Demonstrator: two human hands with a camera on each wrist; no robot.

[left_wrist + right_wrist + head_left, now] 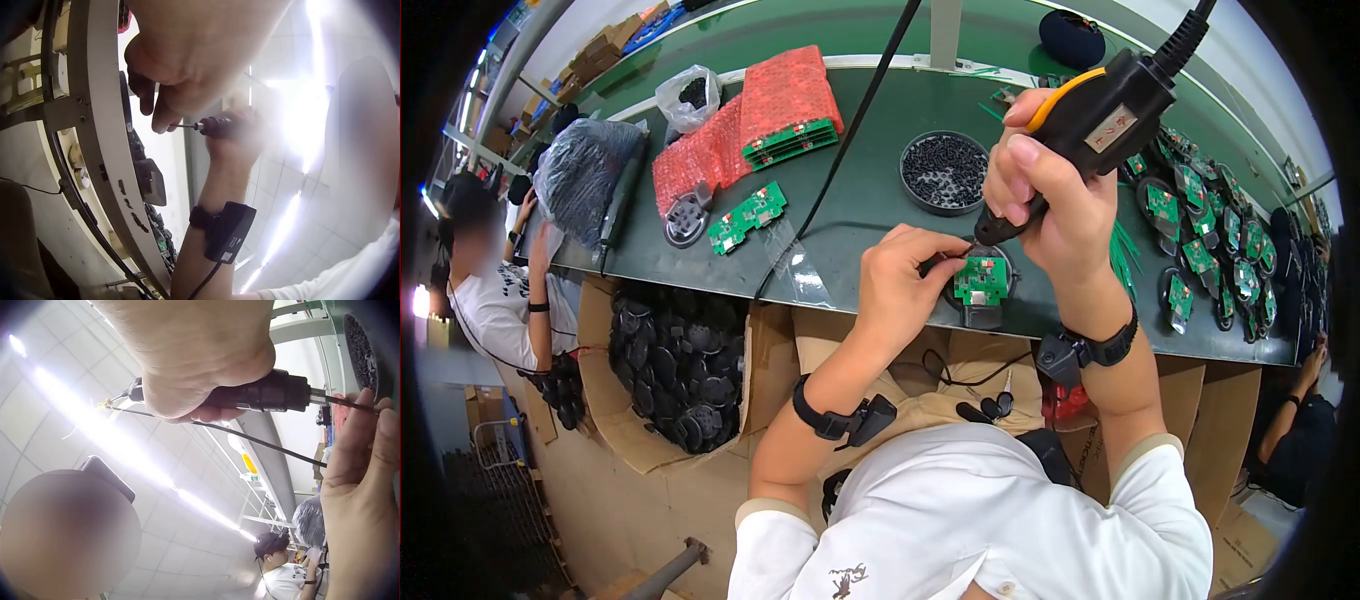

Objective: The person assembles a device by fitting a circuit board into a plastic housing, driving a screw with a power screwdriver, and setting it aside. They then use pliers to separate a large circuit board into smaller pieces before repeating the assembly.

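My right hand grips a black and orange electric screwdriver from above, its nose angled down to the left. My left hand pinches with thumb and forefinger at the end of the metal bit; I cannot tell the small dark piece there from the bit itself. In the left wrist view the bit runs straight to the left fingertips. Just beneath the hands, a green circuit board sits in a dark round housing near the table's front edge.
A round black dish of small black screw-like pieces stands behind. Housings with boards pile up at right. Red bubble wrap, loose boards and a cable lie left. Below is a carton of black parts. Another person sits left.
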